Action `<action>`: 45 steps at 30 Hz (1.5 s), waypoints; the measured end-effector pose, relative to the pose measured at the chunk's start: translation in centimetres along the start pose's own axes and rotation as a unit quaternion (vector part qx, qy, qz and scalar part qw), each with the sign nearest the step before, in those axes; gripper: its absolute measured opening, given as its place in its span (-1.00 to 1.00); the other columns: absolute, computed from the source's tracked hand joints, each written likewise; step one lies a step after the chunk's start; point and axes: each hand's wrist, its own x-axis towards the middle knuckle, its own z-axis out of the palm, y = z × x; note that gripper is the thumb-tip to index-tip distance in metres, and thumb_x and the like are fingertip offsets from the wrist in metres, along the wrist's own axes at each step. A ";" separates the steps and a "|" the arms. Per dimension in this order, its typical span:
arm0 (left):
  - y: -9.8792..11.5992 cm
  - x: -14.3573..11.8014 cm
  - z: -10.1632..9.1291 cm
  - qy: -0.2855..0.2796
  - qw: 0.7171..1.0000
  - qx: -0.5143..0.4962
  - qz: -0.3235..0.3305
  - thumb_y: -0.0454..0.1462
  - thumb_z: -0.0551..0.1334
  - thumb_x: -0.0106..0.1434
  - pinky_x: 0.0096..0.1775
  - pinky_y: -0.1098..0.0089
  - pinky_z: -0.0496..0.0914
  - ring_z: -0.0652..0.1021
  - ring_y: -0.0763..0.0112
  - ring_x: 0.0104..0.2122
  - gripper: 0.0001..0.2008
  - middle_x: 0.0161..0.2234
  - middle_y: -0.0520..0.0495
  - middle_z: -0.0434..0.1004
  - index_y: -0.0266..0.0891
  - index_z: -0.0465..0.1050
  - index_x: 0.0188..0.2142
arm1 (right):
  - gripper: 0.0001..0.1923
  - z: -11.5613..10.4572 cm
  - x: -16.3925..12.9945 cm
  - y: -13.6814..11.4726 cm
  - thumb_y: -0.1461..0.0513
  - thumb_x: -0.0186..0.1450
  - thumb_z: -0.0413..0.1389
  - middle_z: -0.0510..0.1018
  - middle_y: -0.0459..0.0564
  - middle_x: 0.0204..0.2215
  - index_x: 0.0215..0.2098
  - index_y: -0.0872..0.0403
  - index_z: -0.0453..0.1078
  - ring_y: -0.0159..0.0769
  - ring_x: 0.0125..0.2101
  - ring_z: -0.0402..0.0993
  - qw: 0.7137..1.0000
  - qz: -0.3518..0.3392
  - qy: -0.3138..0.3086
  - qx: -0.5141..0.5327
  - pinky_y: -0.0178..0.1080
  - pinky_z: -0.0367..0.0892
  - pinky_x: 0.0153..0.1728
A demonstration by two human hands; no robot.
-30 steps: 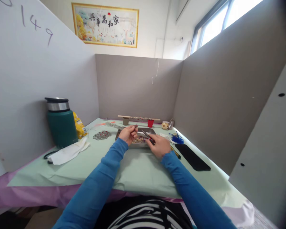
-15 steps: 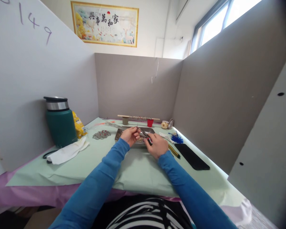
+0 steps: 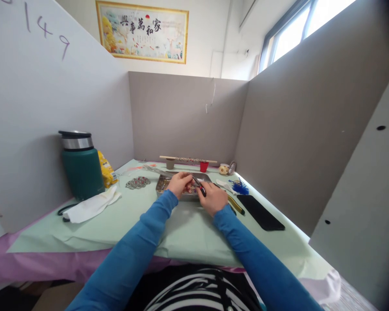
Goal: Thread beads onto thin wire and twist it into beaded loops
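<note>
Both my hands work over a shallow metal tray (image 3: 162, 185) of small beads at the far middle of the table. My left hand (image 3: 179, 183) pinches a thin metal pin over the tray. In my right hand (image 3: 214, 198) I grip small pliers (image 3: 199, 186) with dark handles, the jaws pointing left toward my left fingertips. Hands nearly touch. The pin itself is too small to see clearly.
A green thermos (image 3: 81, 164), a yellow packet (image 3: 106, 169) and a white cloth (image 3: 92, 205) sit at left. A beaded ornament (image 3: 138, 182) lies left of the tray. A black phone (image 3: 260, 212), blue feathers (image 3: 240, 188), a red cup (image 3: 204, 166) and a stick on cups (image 3: 188, 160) stand at right and back.
My two hands have drawn closer together over the tray, and the pliers' jaws have moved left up to my left fingertips.
</note>
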 end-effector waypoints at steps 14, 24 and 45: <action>0.3 0.1 -0.2 0.005 0.998 -0.065 -0.016 -0.34 0.25 0.10 -0.70 0.57 0.16 0.24 0.69 -0.74 -0.85 -0.63 0.05 0.33 -0.37 0.32 -0.52 | -0.56 0.3 0.8 0.3 -0.01 0.28 -0.12 0.54 -0.06 -0.52 -0.34 0.08 0.49 -0.33 -0.47 0.41 0.962 0.016 -0.071 0.262 -0.35 0.20 -0.44; 0.1 0.3 -0.6 0.033 0.997 -0.064 -0.035 -0.34 0.24 0.10 -0.71 0.56 0.15 0.25 0.68 -0.74 -0.87 -0.64 0.03 0.33 -0.40 0.36 -0.50 | -0.61 0.1 0.4 0.4 -0.01 0.27 -0.09 0.56 -0.02 -0.27 -0.13 -0.01 0.43 -0.24 -0.28 0.46 0.988 0.015 -0.026 0.150 -0.30 0.24 -0.31; 1.9 0.1 -0.7 -0.037 0.956 -0.200 -0.210 -0.39 0.01 0.27 -0.82 0.65 -0.04 0.06 0.78 -0.85 -0.78 -0.73 0.13 0.17 -0.40 0.31 -0.47 | -0.64 0.0 0.0 0.4 0.05 0.27 -0.03 0.53 0.02 -0.20 -0.06 0.01 0.38 -0.25 -0.20 0.44 0.992 -0.020 0.015 0.125 -0.33 0.23 -0.21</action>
